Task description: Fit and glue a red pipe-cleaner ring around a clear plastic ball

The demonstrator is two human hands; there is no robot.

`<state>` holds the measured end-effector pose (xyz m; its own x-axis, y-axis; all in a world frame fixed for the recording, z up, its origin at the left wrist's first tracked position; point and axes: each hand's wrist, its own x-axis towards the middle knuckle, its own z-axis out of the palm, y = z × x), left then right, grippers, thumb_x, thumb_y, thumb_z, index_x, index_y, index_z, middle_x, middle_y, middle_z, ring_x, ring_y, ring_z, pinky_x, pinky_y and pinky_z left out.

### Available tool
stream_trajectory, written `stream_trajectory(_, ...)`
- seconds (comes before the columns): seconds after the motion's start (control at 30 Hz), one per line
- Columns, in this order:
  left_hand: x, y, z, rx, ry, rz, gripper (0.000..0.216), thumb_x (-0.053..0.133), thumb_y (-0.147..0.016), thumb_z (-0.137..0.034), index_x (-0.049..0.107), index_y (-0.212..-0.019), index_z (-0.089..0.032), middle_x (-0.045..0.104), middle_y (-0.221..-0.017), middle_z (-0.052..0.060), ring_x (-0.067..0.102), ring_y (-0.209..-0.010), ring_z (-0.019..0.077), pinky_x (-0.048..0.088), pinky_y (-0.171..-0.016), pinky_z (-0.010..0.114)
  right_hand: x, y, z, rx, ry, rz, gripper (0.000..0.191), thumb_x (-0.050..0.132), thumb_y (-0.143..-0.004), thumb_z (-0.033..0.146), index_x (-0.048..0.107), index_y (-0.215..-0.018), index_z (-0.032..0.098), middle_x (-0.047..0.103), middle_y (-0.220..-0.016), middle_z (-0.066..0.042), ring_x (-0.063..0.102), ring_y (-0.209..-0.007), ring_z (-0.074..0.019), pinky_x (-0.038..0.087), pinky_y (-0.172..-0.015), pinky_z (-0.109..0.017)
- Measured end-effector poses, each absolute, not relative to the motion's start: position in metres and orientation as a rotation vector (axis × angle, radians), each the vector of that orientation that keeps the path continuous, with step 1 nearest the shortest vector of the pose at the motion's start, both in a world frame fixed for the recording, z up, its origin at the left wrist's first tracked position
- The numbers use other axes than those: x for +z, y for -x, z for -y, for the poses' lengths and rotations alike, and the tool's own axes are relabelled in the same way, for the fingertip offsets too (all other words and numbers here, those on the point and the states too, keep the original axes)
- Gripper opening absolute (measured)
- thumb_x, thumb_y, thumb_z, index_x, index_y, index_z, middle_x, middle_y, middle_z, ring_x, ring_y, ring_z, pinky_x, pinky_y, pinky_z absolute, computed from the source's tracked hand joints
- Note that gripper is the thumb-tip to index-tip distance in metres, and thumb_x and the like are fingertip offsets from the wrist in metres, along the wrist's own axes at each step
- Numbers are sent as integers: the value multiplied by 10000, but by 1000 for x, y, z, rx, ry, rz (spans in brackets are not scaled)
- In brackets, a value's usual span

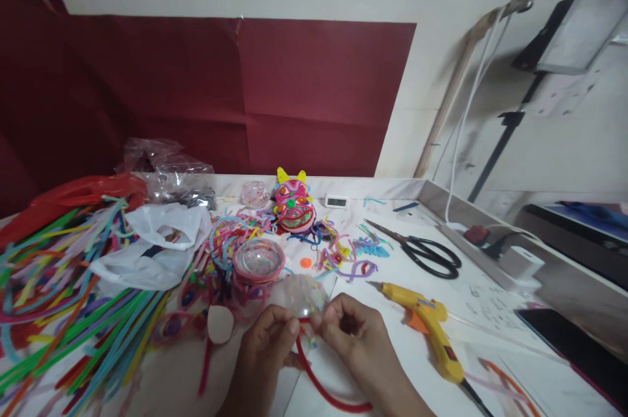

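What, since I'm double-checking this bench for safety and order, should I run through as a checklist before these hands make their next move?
1. Clear plastic dome held: ok, left hand and right hand are at its near edge.
2. Red pipe cleaner fixed to the dome: cannot tell, the hands hide part of it.
3. Glue gun apart from the hands: ok, lying to their right.
4. Glue gun hot: cannot tell.
5. Scissors apart from the hands: ok, lying beyond the glue gun.
6. Loose pipe cleaners sorted by colour: not ok, mixed on the left.
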<state>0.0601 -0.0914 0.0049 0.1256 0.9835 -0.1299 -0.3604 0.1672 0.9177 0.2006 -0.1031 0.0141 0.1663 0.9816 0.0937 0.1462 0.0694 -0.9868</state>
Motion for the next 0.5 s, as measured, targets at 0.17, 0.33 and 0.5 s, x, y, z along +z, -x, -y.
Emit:
stream_trajectory(0.17, 1, -59, 89, 1185, -857, -943, 403, 835, -554, -478, 595, -656, -172, 671, -560, -3, 603, -475, 129, 535, -455, 245, 16, -201, 104, 931, 1339, 1247, 308, 649, -746, 420, 514, -599, 187, 451, -535, 53, 389, -520, -102, 313, -503, -225)
stream_trajectory(0.33, 0, -58, 88, 1195, -843, -943, 388, 843, -554, -462, 610, -651, -166, 666, -549, -11, 585, -463, 114, 545, -449, 241, 20, -205, 107, 849, 1386, 1298, 323, 629, -780, 444, 517, -609, 194, 462, -554, 47, 407, -536, -114, 327, -518, -238)
stream_trajectory(0.5, 1, -57, 85, 1194, -799, -972, 406, 853, -525, -467, 607, -649, -169, 691, -580, 17, 631, -523, 160, 559, -463, 277, 22, -212, 111, 367, 1293, 1514, 205, 620, -836, 318, 552, -681, 202, 551, -645, 8, 510, -629, -155, 384, -585, -265)
